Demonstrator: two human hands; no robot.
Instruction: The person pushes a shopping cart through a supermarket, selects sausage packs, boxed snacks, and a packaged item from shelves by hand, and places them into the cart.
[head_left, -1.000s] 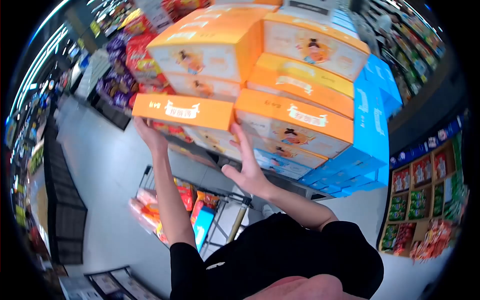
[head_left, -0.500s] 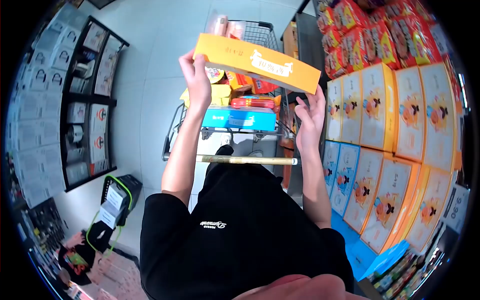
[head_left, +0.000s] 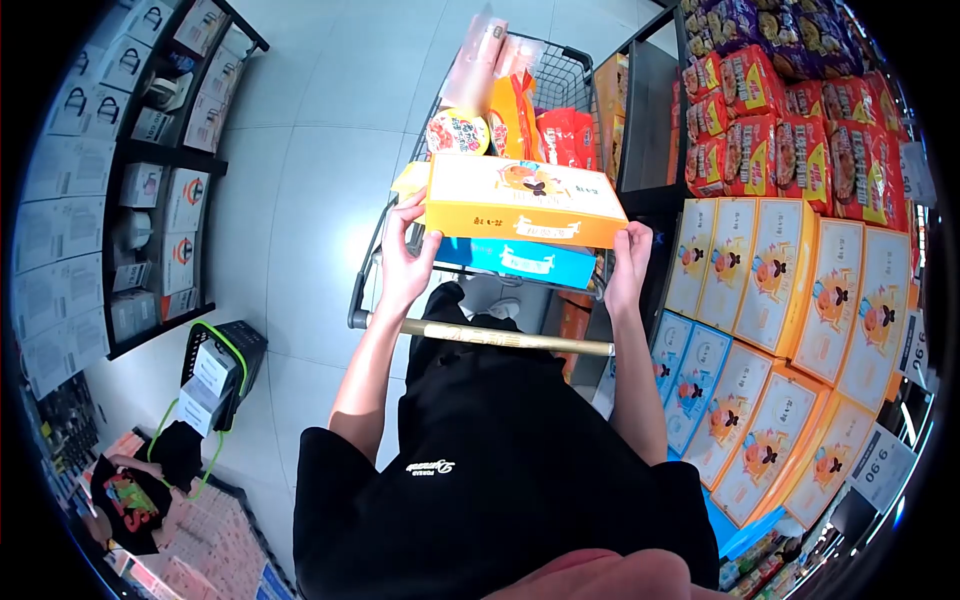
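An orange and white box with a cartoon figure on its top is held level between both hands, over the shopping cart. My left hand grips its left end, thumb on the front side. On its right end my right hand is closed with thumb and fingers. Just below it lies a blue box in the cart. Beyond it the cart holds an orange packet, a red packet, a round-lidded tub and a pink pack.
The cart's handle crosses before my body. Stacked orange boxes, blue boxes and red noodle packs stand at right. At left are a black shelf, a green-rimmed basket and another person.
The view has turned from the box stack to the cart. The orange box has moved away from the stack, then lower over the cart, and its picture side now shows.
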